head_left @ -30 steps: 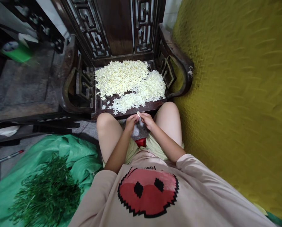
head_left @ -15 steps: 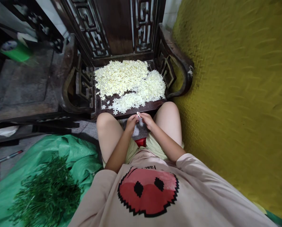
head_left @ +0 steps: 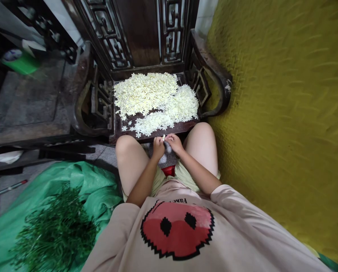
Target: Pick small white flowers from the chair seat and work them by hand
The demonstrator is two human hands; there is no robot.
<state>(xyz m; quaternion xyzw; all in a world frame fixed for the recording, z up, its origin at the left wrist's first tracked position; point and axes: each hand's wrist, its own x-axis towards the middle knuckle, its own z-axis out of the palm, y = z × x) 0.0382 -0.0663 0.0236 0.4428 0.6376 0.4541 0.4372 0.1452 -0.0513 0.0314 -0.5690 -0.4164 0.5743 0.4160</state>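
Small white flower (head_left: 163, 137) pinched between bare left hand (head_left: 158, 148) and bare right hand (head_left: 174, 143), near pale-yellow flower heap (head_left: 146, 92) on dark wooden chair (head_left: 120, 130).

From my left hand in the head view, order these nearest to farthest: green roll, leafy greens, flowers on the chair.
1. Flowers, on the chair, just ahead of the left hand
2. Leafy greens, left side, on green sheeting
3. Green roll, far left, ahead
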